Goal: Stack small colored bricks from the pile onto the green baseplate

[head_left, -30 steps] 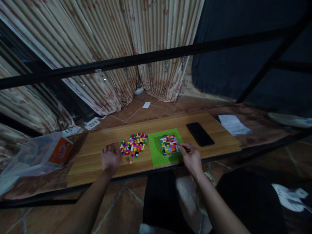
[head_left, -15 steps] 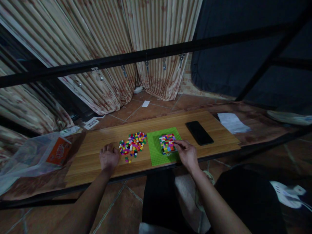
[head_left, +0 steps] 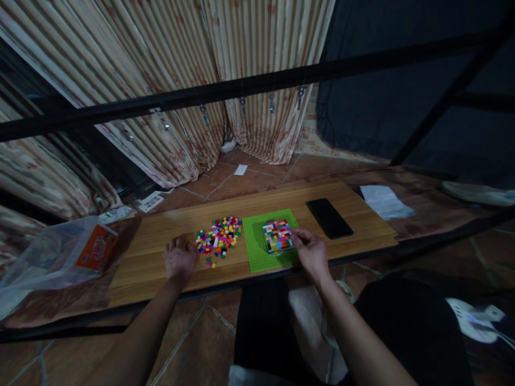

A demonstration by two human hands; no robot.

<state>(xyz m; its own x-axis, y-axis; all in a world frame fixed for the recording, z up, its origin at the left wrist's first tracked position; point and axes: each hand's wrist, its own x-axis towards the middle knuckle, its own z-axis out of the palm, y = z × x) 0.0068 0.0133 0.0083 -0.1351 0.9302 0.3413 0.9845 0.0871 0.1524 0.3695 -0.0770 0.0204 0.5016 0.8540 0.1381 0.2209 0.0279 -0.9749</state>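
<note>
At the right side of the green baseplate (head_left: pixel 256 259), the right hand (head_left: pixel 309 250) is positioned with thumb and index finger drawn close together beside the multicoloured brick block (head_left: pixel 277 236). Whether a piece sits between the fingertips, or whether they contact the block, cannot be determined. The block stands on the baseplate, near its centre.

The left hand (head_left: pixel 179 258) rests palm down on the wooden board (head_left: pixel 145 268), fingers loosely open and slightly bent. It lies just beside the pile of loose bricks (head_left: pixel 220 235), which is spread on the board to the left of the baseplate.

Beyond the left end of the board is a translucent plastic container (head_left: pixel 52 246). An orange panel with white lettering (head_left: pixel 96 246) shows at its right end; whether this is a packet inside or a label cannot be determined. A black phone (head_left: pixel 330 218) lies flat on the board, right of the baseplate.
</note>
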